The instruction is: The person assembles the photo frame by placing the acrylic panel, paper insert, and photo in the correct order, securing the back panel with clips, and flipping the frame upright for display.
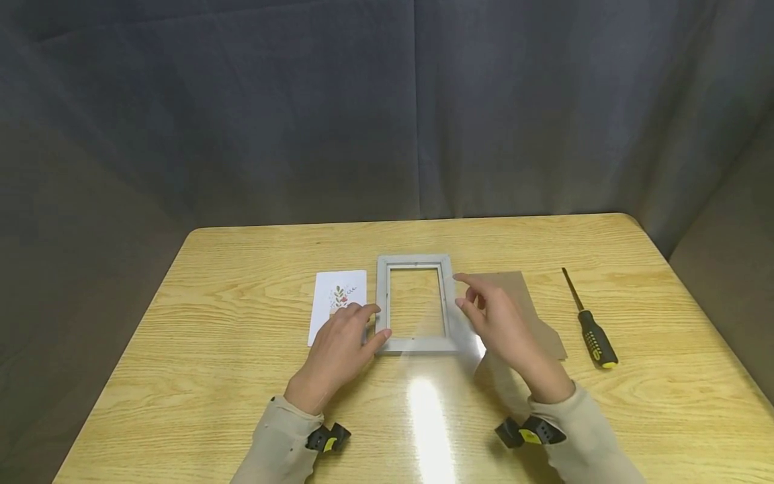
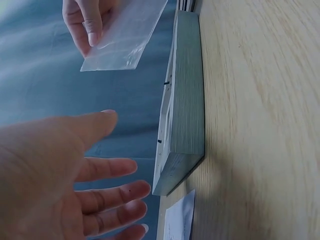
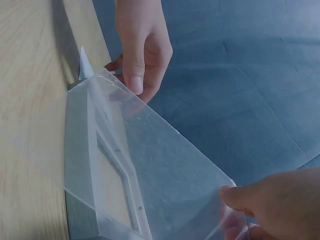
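A grey picture frame (image 1: pixel 414 344) lies flat on the table between both hands, its opening showing the bare wood. My right hand (image 1: pixel 498 326) pinches a clear plastic sheet (image 3: pixel 170 165) by one edge and holds it tilted above the frame's right side. My left hand (image 1: pixel 341 343) is at the frame's left side, fingers spread and relaxed, gripping nothing; in the left wrist view its fingertips stand apart from the sheet. A white card (image 1: pixel 323 299) printed with a plant lies left of the frame, partly hidden under the left hand.
A brown backing board (image 1: pixel 538 323) lies right of the frame, partly behind the right hand. Farther right is a screwdriver (image 1: pixel 595 339) with a black and yellow handle. Grey curtains (image 1: pixel 302 121) hang behind the wooden table (image 1: pixel 211 349).
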`<state>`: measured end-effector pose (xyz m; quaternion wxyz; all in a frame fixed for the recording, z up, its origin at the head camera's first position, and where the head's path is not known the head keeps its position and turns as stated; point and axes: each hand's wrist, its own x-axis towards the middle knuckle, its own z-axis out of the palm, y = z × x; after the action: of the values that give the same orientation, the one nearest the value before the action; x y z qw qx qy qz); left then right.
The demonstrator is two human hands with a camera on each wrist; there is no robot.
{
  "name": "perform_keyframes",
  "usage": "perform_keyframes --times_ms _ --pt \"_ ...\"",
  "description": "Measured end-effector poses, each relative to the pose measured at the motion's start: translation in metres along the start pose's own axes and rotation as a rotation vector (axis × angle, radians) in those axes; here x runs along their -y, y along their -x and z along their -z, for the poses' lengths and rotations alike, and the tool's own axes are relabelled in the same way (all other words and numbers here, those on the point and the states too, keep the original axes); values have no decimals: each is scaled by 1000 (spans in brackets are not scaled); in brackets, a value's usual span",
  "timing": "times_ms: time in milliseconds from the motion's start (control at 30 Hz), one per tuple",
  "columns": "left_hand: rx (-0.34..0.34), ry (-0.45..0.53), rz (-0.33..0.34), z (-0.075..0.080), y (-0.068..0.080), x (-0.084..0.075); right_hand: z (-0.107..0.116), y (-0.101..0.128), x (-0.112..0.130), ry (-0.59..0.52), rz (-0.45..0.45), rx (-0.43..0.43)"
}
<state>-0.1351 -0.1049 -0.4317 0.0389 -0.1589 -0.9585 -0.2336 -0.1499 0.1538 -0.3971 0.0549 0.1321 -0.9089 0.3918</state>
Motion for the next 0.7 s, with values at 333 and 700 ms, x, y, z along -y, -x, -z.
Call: perform_keyframes --times_ms 333,700 --pt "55 -8 11 -4 2 -1 2 -6 -3 2 -11 -76" --pt "88 -28 -17 -10 3 -1 5 -8 -8 54 -5 -144"
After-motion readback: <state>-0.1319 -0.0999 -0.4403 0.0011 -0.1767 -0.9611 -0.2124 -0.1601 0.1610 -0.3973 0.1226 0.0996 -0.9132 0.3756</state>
